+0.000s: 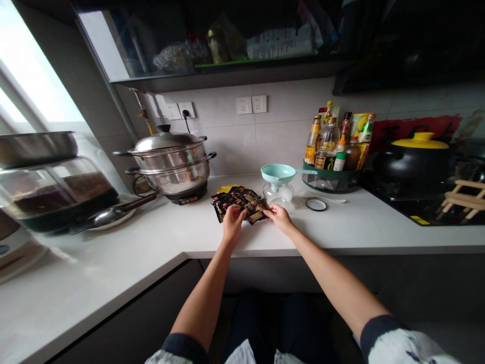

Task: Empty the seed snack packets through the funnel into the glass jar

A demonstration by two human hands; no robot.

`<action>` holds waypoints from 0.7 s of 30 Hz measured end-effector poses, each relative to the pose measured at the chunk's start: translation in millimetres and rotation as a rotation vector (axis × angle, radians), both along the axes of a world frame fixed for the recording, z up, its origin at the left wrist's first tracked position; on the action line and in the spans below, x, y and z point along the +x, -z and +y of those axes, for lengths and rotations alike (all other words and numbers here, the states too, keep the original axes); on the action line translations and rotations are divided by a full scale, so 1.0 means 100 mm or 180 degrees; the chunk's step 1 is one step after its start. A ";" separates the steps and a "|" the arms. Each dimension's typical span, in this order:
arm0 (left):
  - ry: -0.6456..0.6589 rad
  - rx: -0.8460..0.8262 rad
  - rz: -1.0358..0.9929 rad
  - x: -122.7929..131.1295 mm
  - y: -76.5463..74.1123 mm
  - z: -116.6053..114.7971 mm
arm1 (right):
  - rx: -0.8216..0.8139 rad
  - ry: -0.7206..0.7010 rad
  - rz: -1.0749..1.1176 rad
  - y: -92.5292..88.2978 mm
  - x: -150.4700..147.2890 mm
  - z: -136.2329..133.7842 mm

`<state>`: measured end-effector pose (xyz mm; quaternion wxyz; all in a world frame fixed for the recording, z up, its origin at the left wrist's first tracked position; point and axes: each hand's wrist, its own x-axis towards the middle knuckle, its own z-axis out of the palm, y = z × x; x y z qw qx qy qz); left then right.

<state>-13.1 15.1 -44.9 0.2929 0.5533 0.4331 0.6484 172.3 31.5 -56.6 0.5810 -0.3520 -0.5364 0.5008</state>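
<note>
A pile of small black sachets point(227, 198) with gold and pink print lies on the white counter in front of me. Over the pile's right side, one black sachet point(258, 211) is between my two hands. My right hand point(280, 217) pinches its right edge. My left hand point(233, 221) is closed at its left side, fingertips together. Just behind my right hand stands a clear glass jar point(278, 194) with a mint-green funnel point(277, 174) in its mouth. The funnel's handle points right. A round black-rimmed lid point(316, 204) and a spoon point(333, 200) lie right of the jar.
A steel steamer pot point(170, 167) stands back left, with a ladle point(109, 216) on a plate nearby. A round rack point(333, 181) of sauce bottles is back right. Farther right, a black pot with a yellow lid point(420, 141) sits on the stove. A cabinet point(227, 76) overhangs the counter.
</note>
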 end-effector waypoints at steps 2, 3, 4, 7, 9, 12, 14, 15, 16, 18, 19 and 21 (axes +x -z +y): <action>0.0041 -0.0117 -0.0192 0.00 0.00 0.00 | -0.0070 0.0008 0.0102 -0.01 0.00 -0.01; 0.0072 -0.0157 -0.0262 0.00 -0.01 -0.01 | -0.0103 0.0017 0.0146 -0.02 0.01 -0.02; 0.0111 -0.0198 -0.0316 0.00 -0.01 -0.01 | -0.0132 0.0030 0.0190 -0.03 0.01 -0.03; 0.0244 -0.0386 -0.0481 0.00 -0.05 -0.05 | -0.0167 0.0102 0.0351 -0.08 0.01 -0.06; 0.0404 -0.0558 -0.0650 0.01 -0.07 -0.09 | -0.0157 0.0153 0.0479 -0.16 0.00 -0.08; 0.0786 -0.0824 -0.0927 0.07 -0.09 -0.17 | -0.0127 0.0148 0.0602 -0.33 -0.05 -0.11; 0.1029 -0.0907 -0.1104 0.13 -0.11 -0.21 | -0.0096 0.0113 0.0613 -0.45 -0.09 -0.13; 0.1117 -0.0895 -0.1238 0.16 -0.13 -0.22 | -0.0090 0.0085 0.0595 -0.51 -0.12 -0.13; 0.1168 -0.0863 -0.1398 0.20 -0.15 -0.22 | -0.0081 0.0062 0.0558 -0.55 -0.14 -0.14; 0.1180 -0.0802 -0.1746 0.27 -0.21 -0.18 | -0.0080 0.0072 0.0440 -0.61 -0.19 -0.15; 0.1161 -0.0789 -0.1909 0.30 -0.24 -0.16 | -0.0086 0.0102 0.0357 -0.62 -0.20 -0.15; 0.1136 -0.0826 -0.2208 0.36 -0.30 -0.11 | -0.0070 0.0180 0.0202 -0.63 -0.22 -0.14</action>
